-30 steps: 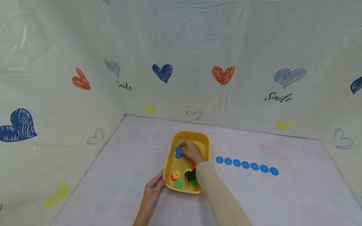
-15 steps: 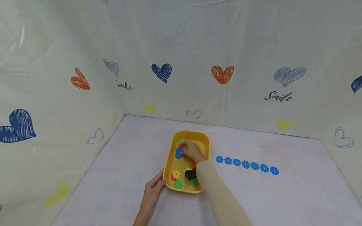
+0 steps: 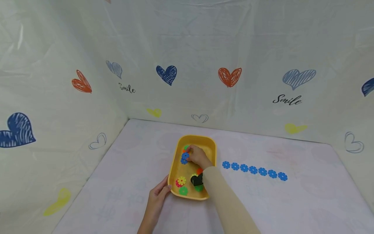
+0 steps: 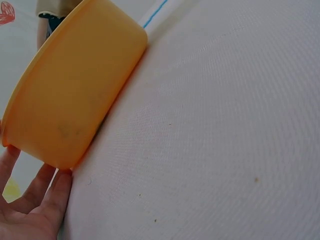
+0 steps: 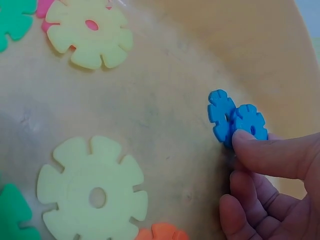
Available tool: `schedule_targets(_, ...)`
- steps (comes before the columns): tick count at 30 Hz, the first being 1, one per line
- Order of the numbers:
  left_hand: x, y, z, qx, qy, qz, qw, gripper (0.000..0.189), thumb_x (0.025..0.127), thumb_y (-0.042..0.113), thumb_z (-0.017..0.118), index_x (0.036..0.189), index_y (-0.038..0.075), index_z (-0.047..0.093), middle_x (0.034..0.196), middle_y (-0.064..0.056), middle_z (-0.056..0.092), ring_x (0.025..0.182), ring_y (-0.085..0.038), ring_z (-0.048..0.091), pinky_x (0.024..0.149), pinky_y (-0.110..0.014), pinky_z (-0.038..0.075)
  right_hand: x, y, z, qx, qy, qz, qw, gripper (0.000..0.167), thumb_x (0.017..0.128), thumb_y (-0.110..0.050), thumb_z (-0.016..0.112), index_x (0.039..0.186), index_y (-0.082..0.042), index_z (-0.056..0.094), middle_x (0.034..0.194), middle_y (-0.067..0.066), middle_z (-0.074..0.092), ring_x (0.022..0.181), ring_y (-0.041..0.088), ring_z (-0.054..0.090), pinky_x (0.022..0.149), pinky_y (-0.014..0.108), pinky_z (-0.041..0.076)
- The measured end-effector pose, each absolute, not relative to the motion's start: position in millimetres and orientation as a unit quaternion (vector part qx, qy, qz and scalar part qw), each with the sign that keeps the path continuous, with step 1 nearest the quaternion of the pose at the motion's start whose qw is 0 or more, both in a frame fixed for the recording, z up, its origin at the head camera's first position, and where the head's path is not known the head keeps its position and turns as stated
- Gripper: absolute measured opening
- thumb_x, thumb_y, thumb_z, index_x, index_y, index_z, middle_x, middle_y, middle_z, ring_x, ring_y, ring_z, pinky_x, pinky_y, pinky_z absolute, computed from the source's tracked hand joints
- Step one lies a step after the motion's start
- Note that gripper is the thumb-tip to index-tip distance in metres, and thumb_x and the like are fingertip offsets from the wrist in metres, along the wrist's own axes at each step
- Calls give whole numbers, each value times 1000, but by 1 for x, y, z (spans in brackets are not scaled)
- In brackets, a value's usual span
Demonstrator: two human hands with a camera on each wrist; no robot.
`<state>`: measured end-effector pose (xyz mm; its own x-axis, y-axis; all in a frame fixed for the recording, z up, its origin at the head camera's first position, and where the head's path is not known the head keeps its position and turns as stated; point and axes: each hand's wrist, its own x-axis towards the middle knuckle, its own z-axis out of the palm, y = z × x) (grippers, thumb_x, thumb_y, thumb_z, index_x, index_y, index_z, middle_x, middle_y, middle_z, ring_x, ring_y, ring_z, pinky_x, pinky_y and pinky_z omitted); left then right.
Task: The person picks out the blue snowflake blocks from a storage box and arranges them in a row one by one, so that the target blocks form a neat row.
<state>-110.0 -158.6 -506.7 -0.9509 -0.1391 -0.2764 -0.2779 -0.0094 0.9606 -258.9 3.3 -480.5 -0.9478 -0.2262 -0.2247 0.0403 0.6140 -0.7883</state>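
My left hand (image 3: 157, 195) grips the near left corner of a yellow tray (image 3: 206, 145), thumb on the rim. The left wrist view shows fingers against the tray's outer wall (image 4: 85, 85). My right hand (image 3: 200, 156) reaches into the tray and pinches a blue notched snowflake disc (image 5: 250, 122) between thumb and fingers. A second blue disc (image 5: 219, 115) meets it on the left; I cannot tell whether they are joined. Orange and green discs lie just beyond these fingers. Nearer in the tray are a yellow disc (image 3: 181, 180) over a pink one, and a green disc (image 3: 183, 191).
On the white table right of the tray, several blue discs (image 3: 253, 170) lie in a slanting row. More discs, orange and green among them, are partly hidden by a black item (image 3: 196, 180) at my right wrist. A sheet with printed hearts hangs behind.
The pinched blue disc has shifted slightly toward me and covers more of the other blue disc. My left hand and the tray have stayed in place.
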Motion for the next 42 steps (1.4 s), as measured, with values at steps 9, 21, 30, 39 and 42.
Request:
schedule_targets(9, -111, -158, -506, -150, 705, 692, 52, 49, 91, 25, 56, 136, 7, 47, 143, -9, 43, 133, -26, 40, 95, -24, 48, -258, 5, -478, -48, 880, -450, 146, 26, 79, -2, 68, 103, -6, 57, 97, 11, 58, 72, 20, 46, 60, 22, 41)
schedule_targets(21, -109, -157, -503, -142, 713, 685, 51, 47, 92, 26, 55, 136, 9, 48, 142, -7, 44, 133, -23, 40, 95, -23, 48, -256, 9, -480, -70, 885, -439, 141, 23, 81, -4, 67, 100, -4, 56, 95, 12, 58, 75, 20, 47, 64, 24, 44)
schedule_targets(30, -109, -158, -505, -148, 721, 675, 54, 47, 92, 25, 55, 136, 10, 48, 142, -6, 45, 133, -23, 39, 96, -24, 48, -254, 11, -482, -60, 877, -450, 159, 12, 83, -5, 65, 86, 0, 54, 82, 8, 54, 70, 18, 48, 60, 22, 45)
schedule_targets(39, -109, -159, -507, -153, 717, 678, 48, 49, 90, 28, 57, 135, 10, 50, 140, -6, 47, 133, -22, 40, 96, -23, 48, -253, 12, -479, -61, 877, -443, 174, 10, 88, -8, 61, 84, 0, 56, 78, 5, 51, 68, 16, 46, 57, 18, 40)
schedule_targets(42, -110, -158, -507, -156, 715, 680, 46, 48, 90, 26, 57, 135, 10, 50, 140, -6, 46, 133, -22, 40, 96, -23, 48, -253, 12, -479, -62, 877, -440, 183, 9, 89, -8, 58, 84, 0, 56, 78, 4, 50, 68, 15, 44, 57, 18, 38)
